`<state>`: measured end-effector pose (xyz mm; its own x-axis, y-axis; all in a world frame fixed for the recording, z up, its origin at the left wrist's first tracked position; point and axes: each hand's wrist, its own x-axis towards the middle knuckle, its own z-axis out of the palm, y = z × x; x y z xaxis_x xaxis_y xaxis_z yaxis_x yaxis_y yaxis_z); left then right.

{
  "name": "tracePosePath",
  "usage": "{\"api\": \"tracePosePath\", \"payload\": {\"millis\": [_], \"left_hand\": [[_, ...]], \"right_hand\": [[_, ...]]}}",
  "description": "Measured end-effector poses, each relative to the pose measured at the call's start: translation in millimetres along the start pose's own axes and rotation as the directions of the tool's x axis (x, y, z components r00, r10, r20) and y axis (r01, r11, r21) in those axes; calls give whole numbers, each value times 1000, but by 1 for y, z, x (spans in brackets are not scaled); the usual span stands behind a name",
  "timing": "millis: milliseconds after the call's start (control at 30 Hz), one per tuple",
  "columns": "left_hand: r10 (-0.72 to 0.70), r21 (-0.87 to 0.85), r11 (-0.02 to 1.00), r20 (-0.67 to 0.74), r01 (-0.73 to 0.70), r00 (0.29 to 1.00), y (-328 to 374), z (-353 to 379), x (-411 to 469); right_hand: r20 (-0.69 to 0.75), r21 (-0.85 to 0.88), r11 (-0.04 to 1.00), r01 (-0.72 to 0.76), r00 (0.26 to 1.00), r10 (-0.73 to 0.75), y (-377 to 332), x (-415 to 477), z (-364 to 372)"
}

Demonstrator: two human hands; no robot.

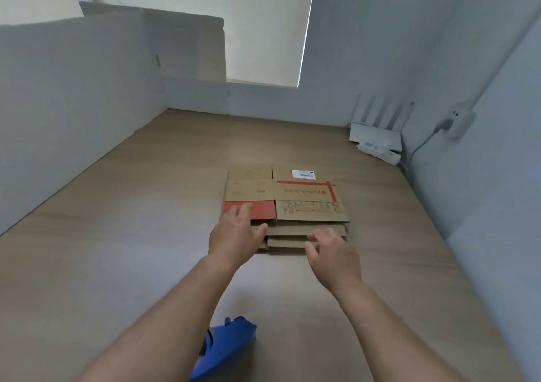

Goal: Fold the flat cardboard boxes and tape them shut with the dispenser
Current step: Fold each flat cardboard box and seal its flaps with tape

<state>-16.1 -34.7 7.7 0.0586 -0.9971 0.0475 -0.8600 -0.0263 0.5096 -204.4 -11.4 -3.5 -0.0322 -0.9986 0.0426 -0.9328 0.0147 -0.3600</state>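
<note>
Blue plastic shows nearest: the tape dispenser (228, 343) lies on the pale wood-grain table (117, 250) at the bottom edge of the view, partly under the left forearm, and neither hand touches it. Both bare forearms reach forward, away from it.

The left hand (235, 235) lies spread, with its fingers straight and laid on the red flap (263, 210) at the near left corner of the top box. Its thumb points right, against the edges of the layers below. The right hand (333, 253) is at the near right edge of the stack, its fingers loosely bent and holding nothing. Whether they touch the cardboard cannot be told.

The stack of flat cardboard boxes (287, 203) lies on the table just beyond and partly under both hands, well apart from the dispenser. The lower sheets step out toward the person. The top sheet bears red stripes, faint print and a white label (303, 173) on its far flap.

Farther off, in the right corner, stands a white router (376, 135) with upright antennas and a power strip (380, 150) just before it. A plug (459, 121) sits in the right wall. White partition boards (73, 103) line the left and far sides, below a pale window blind (263, 30).
</note>
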Motion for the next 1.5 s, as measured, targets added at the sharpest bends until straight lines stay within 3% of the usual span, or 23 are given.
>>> {"api": "tracePosePath", "payload": {"millis": [167, 367, 533, 733, 900, 1033, 1133, 1333, 1400, 1500], "left_hand": [[-43, 39, 998, 37, 42, 998, -18, 28, 50], [-201, 206, 963, 119, 174, 972, -50, 64, 89], [-209, 203, 963, 153, 176, 966, -61, 86, 101], [-239, 242, 948, 121, 205, 964, -55, 82, 83], [-218, 322, 936, 217, 141, 952, -52, 74, 42], [-186, 329, 937, 183, 118, 965, -40, 62, 8], [-177, 275, 952, 124, 137, 976, -27, 44, -14], [-97, 171, 981, 34, 90, 995, 10, 14, -61], [-74, 76, 994, -3, 74, 997, 24, 6, -77], [1, -169, 986, -36, -7, 999, 48, -6, -97]], "right_hand": [[31, -20, 993, -112, 993, 113, 28, 57, 27], [82, -59, 945, -323, 941, 327, 65, 108, 46], [123, -79, 942, -325, 935, 333, 81, 128, 61], [115, -93, 916, -389, 910, 398, 86, 106, 53], [221, -191, 917, -351, 895, 388, 99, 52, 50], [181, -179, 919, -351, 907, 381, 110, 7, 40], [94, -56, 937, -345, 932, 349, 117, -18, 22], [-186, 485, 845, -226, 917, 352, 117, -48, -31], [-237, 571, 804, -167, 904, 356, 115, -54, -46], [-231, 622, 757, -200, 877, 421, 117, -57, -63]]}}
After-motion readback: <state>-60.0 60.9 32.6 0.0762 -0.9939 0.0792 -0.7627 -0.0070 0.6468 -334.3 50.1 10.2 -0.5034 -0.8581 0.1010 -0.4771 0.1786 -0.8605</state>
